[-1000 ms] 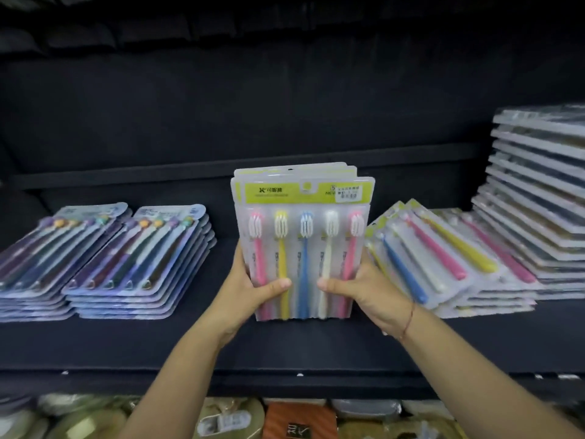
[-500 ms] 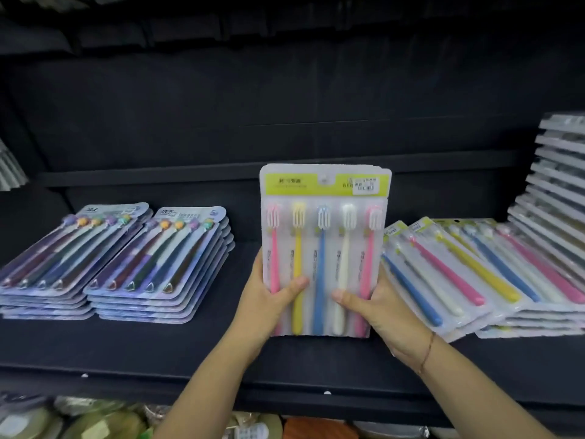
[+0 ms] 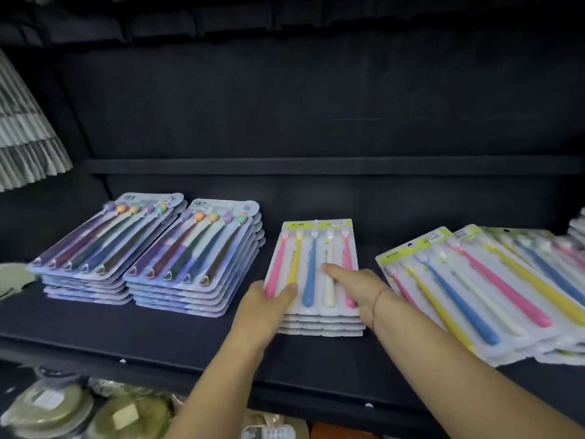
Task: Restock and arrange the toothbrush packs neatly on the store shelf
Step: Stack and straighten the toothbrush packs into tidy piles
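A small stack of toothbrush packs [image 3: 316, 248] with yellow-green header cards lies flat on the black shelf [image 3: 158, 331], each pack showing pink, yellow, blue, white and pink brushes. My left hand [image 3: 266, 307] grips the stack's near left corner, thumb on top. My right hand [image 3: 357, 289] holds the near right side, thumb laid across the top pack. To the right, more of the same packs [image 3: 474, 296] lie fanned and slanted in a loose pile.
Two neat stacks of purple-blue toothbrush packs [image 3: 152, 255] lie at the left of the shelf. A tall pile of packs [image 3: 577, 226] shows at the far right edge. Green and brown packaged goods [image 3: 95, 410] fill the shelf below. Grey folded items [image 3: 25, 134] hang at upper left.
The stack stood upright on the shelf in both hands; now it lies flat, laid back away from me. The view has shifted left and down.
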`<state>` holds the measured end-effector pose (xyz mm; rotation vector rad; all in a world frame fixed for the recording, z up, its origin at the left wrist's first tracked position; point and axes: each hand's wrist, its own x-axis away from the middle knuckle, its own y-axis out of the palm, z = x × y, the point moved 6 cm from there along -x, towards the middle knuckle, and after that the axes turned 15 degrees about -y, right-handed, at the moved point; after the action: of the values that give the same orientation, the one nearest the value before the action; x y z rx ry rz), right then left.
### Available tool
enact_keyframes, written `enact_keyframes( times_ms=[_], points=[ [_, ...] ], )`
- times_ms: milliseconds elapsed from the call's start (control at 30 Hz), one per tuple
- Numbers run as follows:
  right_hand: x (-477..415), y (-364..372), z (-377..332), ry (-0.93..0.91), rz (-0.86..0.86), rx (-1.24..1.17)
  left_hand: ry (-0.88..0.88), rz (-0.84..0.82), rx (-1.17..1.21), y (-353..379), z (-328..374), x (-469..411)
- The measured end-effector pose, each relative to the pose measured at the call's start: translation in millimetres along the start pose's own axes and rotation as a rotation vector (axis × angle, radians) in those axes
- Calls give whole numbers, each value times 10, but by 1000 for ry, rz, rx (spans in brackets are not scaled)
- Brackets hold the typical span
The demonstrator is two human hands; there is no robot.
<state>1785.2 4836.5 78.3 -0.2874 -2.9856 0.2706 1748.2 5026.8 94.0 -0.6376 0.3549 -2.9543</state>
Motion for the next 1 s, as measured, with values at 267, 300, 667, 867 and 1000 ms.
enact_keyframes(
  times_ms=[267,300,667,867,1000],
  points=[
    [-73,370,41,-81,125,-35,-151,-35,463,67,-321,244],
    [-98,406,42,-104,122,-95,-150,-68,489,97,-324,251],
    [-212,663,-137,-183,19,-127,-146,-165,358,175,-264,224],
    [-122,493,-54,-173,-113,-162,-168,-135,289,47,-282,288],
    [198,79,-163,-265,-132,22,4,92,189,-129,-237,336]
  ],
)
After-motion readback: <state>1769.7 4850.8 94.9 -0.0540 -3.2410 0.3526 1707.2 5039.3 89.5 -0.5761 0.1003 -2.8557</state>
